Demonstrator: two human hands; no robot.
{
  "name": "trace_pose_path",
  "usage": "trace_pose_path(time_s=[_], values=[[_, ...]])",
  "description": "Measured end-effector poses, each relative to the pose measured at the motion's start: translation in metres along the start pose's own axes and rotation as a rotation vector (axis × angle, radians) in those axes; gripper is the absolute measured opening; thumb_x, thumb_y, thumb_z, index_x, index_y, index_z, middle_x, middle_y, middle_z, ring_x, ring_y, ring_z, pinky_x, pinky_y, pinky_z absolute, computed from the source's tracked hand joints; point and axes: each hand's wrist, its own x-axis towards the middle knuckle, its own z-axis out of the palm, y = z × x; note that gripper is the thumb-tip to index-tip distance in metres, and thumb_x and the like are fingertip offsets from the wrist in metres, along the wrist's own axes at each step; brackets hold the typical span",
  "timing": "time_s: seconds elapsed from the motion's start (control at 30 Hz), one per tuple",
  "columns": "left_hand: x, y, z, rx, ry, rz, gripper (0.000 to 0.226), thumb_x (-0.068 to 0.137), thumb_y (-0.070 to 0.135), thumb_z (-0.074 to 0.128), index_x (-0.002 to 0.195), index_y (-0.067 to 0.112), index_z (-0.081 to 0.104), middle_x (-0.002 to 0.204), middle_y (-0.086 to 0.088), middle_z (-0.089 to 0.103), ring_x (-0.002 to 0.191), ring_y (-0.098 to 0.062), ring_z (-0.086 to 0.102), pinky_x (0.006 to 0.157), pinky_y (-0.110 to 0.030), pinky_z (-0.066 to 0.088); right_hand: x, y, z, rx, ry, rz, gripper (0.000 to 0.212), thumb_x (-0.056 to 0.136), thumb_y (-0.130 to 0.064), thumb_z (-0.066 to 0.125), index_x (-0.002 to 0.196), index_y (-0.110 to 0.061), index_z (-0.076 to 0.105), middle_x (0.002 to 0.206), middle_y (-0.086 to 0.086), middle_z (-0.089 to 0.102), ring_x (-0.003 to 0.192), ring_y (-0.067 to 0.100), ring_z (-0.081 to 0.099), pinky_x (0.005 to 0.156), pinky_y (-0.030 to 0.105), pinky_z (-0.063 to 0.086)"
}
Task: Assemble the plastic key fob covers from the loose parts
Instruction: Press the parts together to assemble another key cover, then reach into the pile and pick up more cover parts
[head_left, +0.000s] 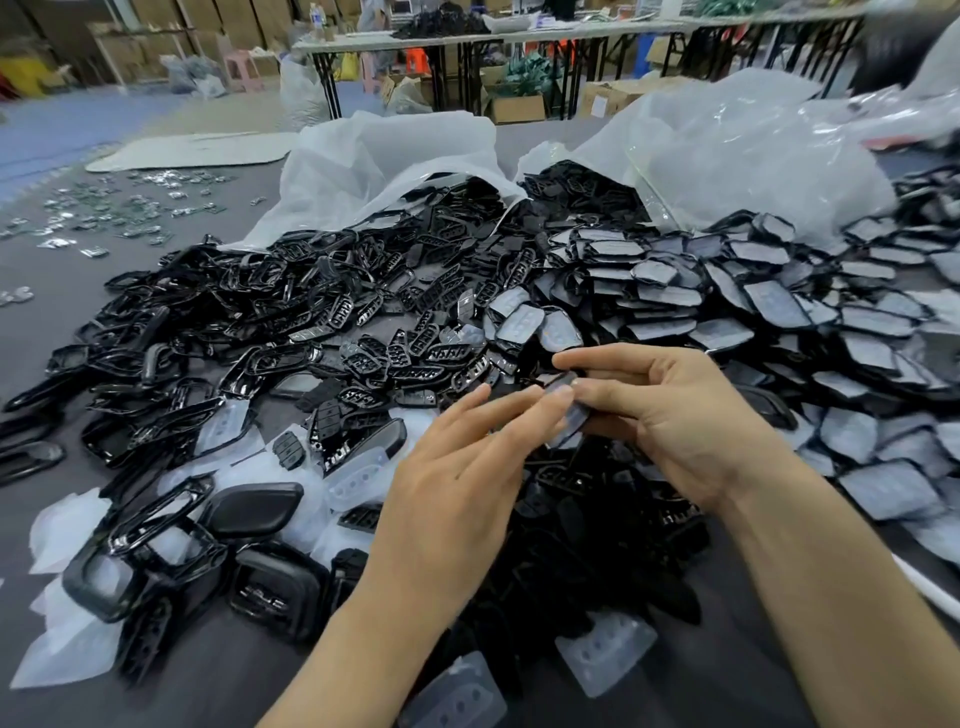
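My right hand (670, 415) pinches a small black key fob part with a clear film on it (569, 415), held above the pile. My left hand (462, 467) reaches in from the left, its fingertips touching the same part's edge, fingers nearly straight. Beneath both hands lies a heap of black fob parts (597, 519). Glossy black frames (171, 332) are piled on the left, black button grids (415, 353) in the middle, and film-covered back plates (779, 312) stacked on the right. Clear silicone button pads (605, 657) lie near the front.
Two open white plastic bags (395, 161) spill parts at the back of the grey table (47, 270). Small metal pieces (130, 208) are scattered at the far left. Beyond stand long tables, cardboard boxes and stools.
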Motion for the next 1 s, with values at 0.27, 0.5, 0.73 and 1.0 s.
trace_pose_path(time_s=[0.27, 0.5, 0.73, 1.0], values=[[-0.004, 0.007, -0.002, -0.277, 0.106, -0.432, 0.043, 0.090, 0.040, 0.051, 0.133, 0.039, 0.048, 0.091, 0.014, 0.073, 0.071, 0.011, 0.063, 0.061, -0.003, 0.042, -0.001, 0.004, 0.008, -0.083, -0.046, -0.091, 0.024, 0.082, 0.014, 0.061, 0.085, -0.008, 0.071, 0.076, 0.007, 0.073, 0.068, 0.013, 0.070, 0.058, 0.020, 0.055], [-0.004, -0.001, 0.002, -0.285, 0.067, -0.571, 0.041, 0.088, 0.027, 0.064, 0.122, 0.046, 0.052, 0.059, 0.017, 0.065, 0.044, 0.000, 0.043, 0.051, -0.005, 0.034, 0.000, 0.014, 0.014, -0.170, -0.043, -0.155, 0.023, 0.083, 0.010, 0.063, 0.089, -0.009, 0.072, 0.084, 0.010, 0.075, 0.074, 0.013, 0.071, 0.064, 0.020, 0.056], [-0.004, -0.005, -0.002, -0.120, 0.052, -0.488, 0.047, 0.090, 0.022, 0.064, 0.134, 0.035, 0.053, 0.046, 0.018, 0.048, 0.040, -0.003, 0.027, 0.042, -0.010, 0.025, 0.000, 0.019, 0.021, -0.257, 0.020, -0.188, 0.024, 0.083, 0.007, 0.065, 0.085, -0.016, 0.072, 0.086, 0.010, 0.074, 0.080, 0.014, 0.070, 0.076, 0.032, 0.058], [-0.007, -0.008, -0.002, -0.047, -0.039, -0.409, 0.053, 0.088, 0.037, 0.055, 0.139, 0.046, 0.042, 0.067, 0.040, 0.060, 0.051, -0.003, 0.056, 0.045, -0.012, 0.038, -0.009, 0.004, 0.004, -0.475, 0.003, -0.152, 0.017, 0.083, 0.003, 0.067, 0.097, -0.004, 0.073, 0.094, 0.016, 0.072, 0.079, 0.016, 0.067, 0.066, 0.027, 0.057]])
